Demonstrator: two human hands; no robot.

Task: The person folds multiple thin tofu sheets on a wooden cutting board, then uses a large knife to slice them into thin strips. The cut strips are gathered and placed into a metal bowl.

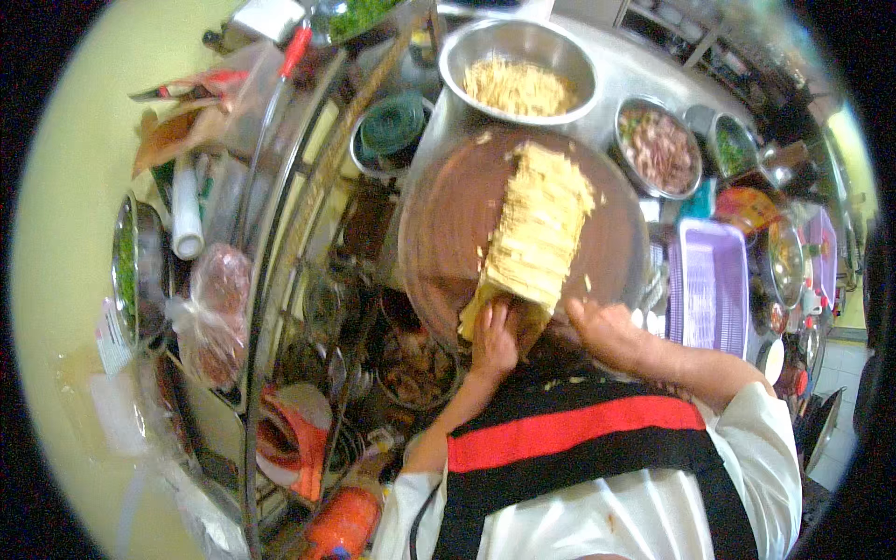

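A long stack of thinly cut pale yellow sheets, perhaps tofu skin, [542, 227] lies on a round brown chopping board [455, 203]. Its near end looks uncut and folded. My left hand [495, 339] is at that near end, its fingers against the sheets; whether they grip is hidden. My right hand [605, 332] is at the board's near right edge, beside the stack, blurred, with its fingers partly curled. No knife can be made out in it. Loose shreds lie around the stack.
Beyond the board stands a steel bowl [448, 63] of yellow strips. To its right are a bowl of chopped meat [693, 178], a bowl of chopped greens [731, 150] and a purple plastic basket [714, 287]. A metal rack [262, 294] with bags and bowls stands at left.
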